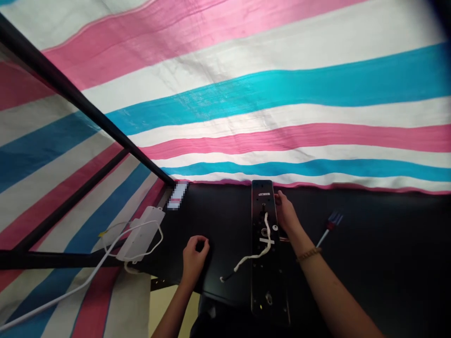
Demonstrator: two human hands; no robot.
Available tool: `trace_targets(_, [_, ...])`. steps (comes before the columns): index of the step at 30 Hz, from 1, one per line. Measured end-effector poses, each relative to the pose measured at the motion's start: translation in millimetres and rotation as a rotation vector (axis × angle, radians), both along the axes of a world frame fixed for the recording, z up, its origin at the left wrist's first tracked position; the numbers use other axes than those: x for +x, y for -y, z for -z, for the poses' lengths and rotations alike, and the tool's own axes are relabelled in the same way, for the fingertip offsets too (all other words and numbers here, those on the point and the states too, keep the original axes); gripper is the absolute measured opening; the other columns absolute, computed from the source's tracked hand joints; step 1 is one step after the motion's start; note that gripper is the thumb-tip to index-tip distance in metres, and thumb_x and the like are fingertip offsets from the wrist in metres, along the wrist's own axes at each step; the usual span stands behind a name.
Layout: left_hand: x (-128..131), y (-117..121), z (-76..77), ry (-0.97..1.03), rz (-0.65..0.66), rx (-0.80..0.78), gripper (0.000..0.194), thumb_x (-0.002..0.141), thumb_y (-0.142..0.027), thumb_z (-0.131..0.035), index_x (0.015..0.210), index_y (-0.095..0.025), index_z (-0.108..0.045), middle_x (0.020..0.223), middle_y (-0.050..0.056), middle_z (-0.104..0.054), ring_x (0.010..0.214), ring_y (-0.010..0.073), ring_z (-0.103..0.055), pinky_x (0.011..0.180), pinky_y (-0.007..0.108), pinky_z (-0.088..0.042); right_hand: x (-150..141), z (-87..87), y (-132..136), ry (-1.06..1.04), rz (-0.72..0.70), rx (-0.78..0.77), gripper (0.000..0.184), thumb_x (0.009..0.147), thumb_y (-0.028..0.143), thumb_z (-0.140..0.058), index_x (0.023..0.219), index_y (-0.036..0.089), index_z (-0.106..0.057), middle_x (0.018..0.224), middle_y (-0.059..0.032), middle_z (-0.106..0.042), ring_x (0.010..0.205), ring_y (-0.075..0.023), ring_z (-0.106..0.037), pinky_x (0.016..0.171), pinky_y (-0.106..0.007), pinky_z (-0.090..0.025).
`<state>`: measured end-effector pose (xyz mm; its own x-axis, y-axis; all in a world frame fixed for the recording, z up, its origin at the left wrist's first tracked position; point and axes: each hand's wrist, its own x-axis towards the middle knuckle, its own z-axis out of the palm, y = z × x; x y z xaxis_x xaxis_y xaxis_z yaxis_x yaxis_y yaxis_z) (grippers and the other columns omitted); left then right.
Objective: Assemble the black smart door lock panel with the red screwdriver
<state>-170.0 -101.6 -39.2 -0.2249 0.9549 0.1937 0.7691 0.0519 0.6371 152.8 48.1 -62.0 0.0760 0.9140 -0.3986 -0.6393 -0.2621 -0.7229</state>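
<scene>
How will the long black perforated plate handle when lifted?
The long black perforated plate looks stiff, lying straight and flat, and may be heavy for its size if it is metal. The thin white cable lying across it looks floppy and will probably swing or drag.

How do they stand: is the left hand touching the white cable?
Apart. The head view shows a strip of black surface between the left hand and the near end of the white cable.

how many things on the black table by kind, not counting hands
black holed plate: 1
white cord: 2
white plastic box: 1
small blue-headed fork-like tool: 1
blurred white item: 1
total: 6
</scene>
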Motion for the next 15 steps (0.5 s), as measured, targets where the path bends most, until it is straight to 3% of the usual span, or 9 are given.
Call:
trace_targets(8, [-0.5,2.1,0.4,0.136,-0.096,0.021,0.022,0.088,-0.037,-0.062,0.098,-0.020,-0.070,0.096,0.006,-0.074,0.084,0.0205,-0.069,0.082,0.036,-0.055,-0.9,-6.1,4.6,0.081,-0.033,-0.022,0.034,0.076,0.054,-0.067,0.086,0.022,-0.064,0.071,-0.0015,-0.073,0.063,-0.0210,-0.071,0.053,-0.031,-0.057])
trace_targets(11, [3.3,-0.7,-0.9,0.289,-0.136,0.015,0.024,0.087,-0.039,-0.064,0.097,-0.019,-0.069,0.094,0.007,-0.074,0.086,0.0213,-0.070,0.083,0.037,-0.055,-2.5,-7.8,6.3,0.093,-0.043,-0.036,0.034,0.076,0.052,-0.067,0.087,0.021,-0.066,0.069,-0.0018,-0.072,0.064,-0.0217,-0.070,0.053,-0.031,-0.056])
trace_targets(13, [11.1,-5.7,-8.6,0.464,-0.164,0.024,0.025,0.085,-0.040,-0.067,0.096,-0.017,-0.066,0.092,0.008,-0.074,0.089,0.0222,-0.071,0.086,0.038,-0.054,-2.0,-9.1,5.1,0.139,-0.028,-0.024,0.034,0.077,0.052,-0.065,0.086,0.020,-0.065,0.069,-0.0027,-0.071,0.064,-0.0215,-0.069,0.054,-0.031,-0.055])
trace_targets(15, [24.5,-12.4,-25.7,0.660,-0.157,0.005,0.026,0.083,-0.038,-0.069,0.097,-0.017,-0.063,0.091,0.008,-0.075,0.091,0.0223,-0.071,0.087,0.037,-0.054,0.5,-15.1,3.0,0.201,0.033,0.001,0.031,0.078,0.050,-0.065,0.086,0.020,-0.065,0.074,-0.0030,-0.071,0.068,-0.0201,-0.069,0.058,-0.030,-0.055])
